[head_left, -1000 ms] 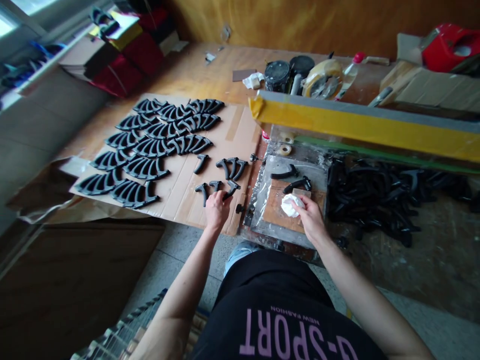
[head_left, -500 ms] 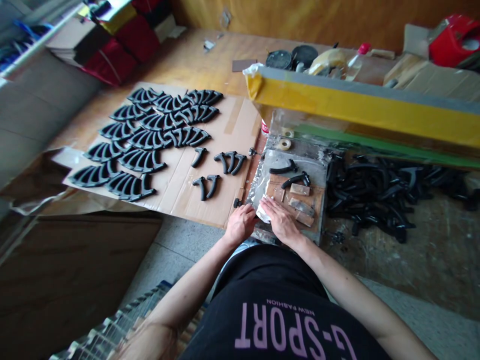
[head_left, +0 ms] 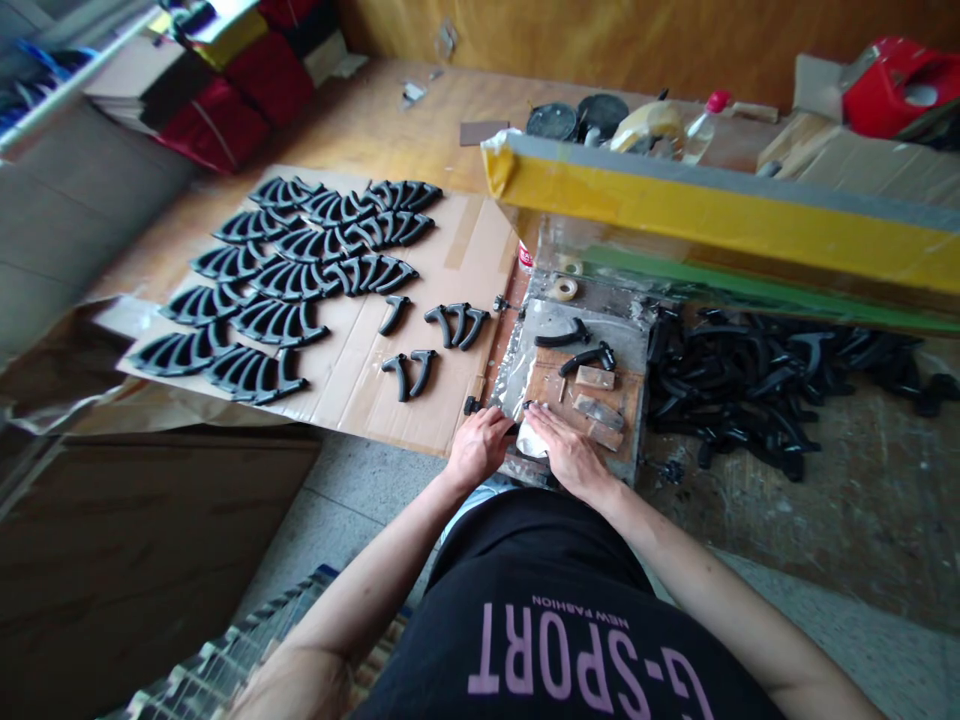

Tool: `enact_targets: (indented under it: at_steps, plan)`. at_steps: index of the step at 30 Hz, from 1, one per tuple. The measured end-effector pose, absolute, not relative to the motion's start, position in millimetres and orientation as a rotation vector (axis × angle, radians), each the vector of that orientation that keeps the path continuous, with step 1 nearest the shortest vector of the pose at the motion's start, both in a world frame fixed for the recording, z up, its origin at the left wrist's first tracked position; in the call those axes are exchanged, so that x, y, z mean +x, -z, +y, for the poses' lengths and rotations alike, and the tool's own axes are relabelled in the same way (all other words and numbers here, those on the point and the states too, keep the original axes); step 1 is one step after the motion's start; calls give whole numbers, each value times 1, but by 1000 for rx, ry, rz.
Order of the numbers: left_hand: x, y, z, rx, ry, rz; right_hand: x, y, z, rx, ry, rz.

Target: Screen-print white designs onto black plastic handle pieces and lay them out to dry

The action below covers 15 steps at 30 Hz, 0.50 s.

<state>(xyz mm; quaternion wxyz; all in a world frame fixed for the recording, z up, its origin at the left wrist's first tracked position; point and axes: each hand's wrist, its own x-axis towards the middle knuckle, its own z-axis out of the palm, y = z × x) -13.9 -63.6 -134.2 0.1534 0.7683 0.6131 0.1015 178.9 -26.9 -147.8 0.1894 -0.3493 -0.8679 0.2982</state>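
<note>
My left hand (head_left: 481,447) is closed at the left edge of the grey work board (head_left: 517,350). A dark bit shows at its fingertips, apparently the end of a black curved part mostly hidden by the hands. The fingers of my right hand (head_left: 576,455) press a crumpled white cloth (head_left: 532,440) close to the left hand. Just beyond them on the board lie a black curved handle (head_left: 589,358), another black curved piece (head_left: 562,335) and several small blocks (head_left: 595,378).
Black curved handles stand in fanned rows (head_left: 255,375) on a cardboard sheet (head_left: 367,400) at left. To the right lies a heap of black handles (head_left: 742,390). A yellow-taped ledge (head_left: 675,195) crosses behind the board. A tape roll (head_left: 562,289) sits below it.
The right hand has shifted slightly toward my body with the white cloth, and a dark tip now shows by its fingertips. The left hand stays nearly in place. The view has shifted slightly.
</note>
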Motion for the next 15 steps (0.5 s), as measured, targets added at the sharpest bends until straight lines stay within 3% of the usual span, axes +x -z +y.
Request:
enact_targets:
  at_steps: [5,11,15]
  plan:
    - [-14,137,-64,2201,-325,1779,203,128,-32,-1136,-1022,-2260]
    - [-14,136,-64,2184,-290,1781,188,132,2,-1382,-1420,-1598]
    - [-15,136,-64,2199,-309,1765,168,149,9,-1338,-1405,-1751]
